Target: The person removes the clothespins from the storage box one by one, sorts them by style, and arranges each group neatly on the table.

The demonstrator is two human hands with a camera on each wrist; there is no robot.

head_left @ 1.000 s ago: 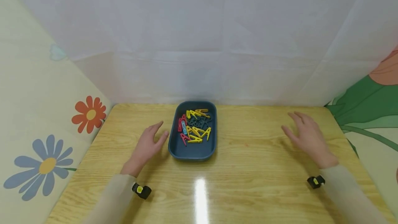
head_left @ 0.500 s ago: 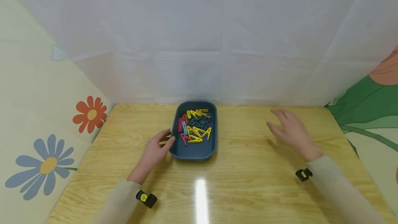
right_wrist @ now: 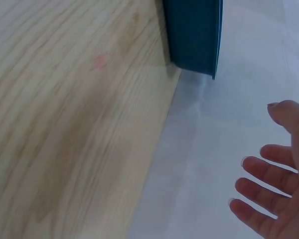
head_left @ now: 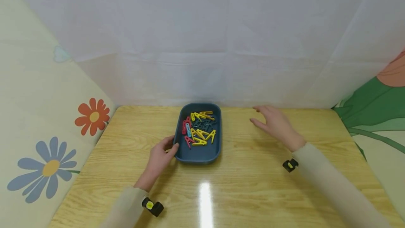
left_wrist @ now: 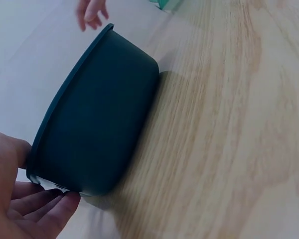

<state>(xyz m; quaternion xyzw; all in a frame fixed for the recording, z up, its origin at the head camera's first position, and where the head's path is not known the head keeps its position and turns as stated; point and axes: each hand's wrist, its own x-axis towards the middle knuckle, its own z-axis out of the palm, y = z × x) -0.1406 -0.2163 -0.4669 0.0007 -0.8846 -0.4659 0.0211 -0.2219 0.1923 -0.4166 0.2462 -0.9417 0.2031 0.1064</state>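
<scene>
A dark blue plastic bin (head_left: 197,156) stands on the wooden table, with several clothespins (head_left: 199,143) in it, yellow, red, light blue and dark ones. At its left side my left hand (head_left: 160,155) grips the rim. The left wrist view shows that hand (left_wrist: 12,199) with the thumb at the rim and the fingers against the outer wall of the bin (left_wrist: 94,109). My right hand (head_left: 276,124) is over the table to the right, apart from the bin. In the right wrist view its fingers (right_wrist: 261,196) are spread and hold nothing.
The wooden table (head_left: 253,186) carries a bright light reflection near its front. A white sheet (head_left: 202,45) hangs behind it. Flower-patterned cloth (head_left: 41,115) lines the left side, and leaf-patterned cloth (head_left: 376,101) the right.
My left hand has moved right to the bin and taken hold of its rim. The right hand has moved left towards the bin. The bin and clothespins look nearly unmoved.
</scene>
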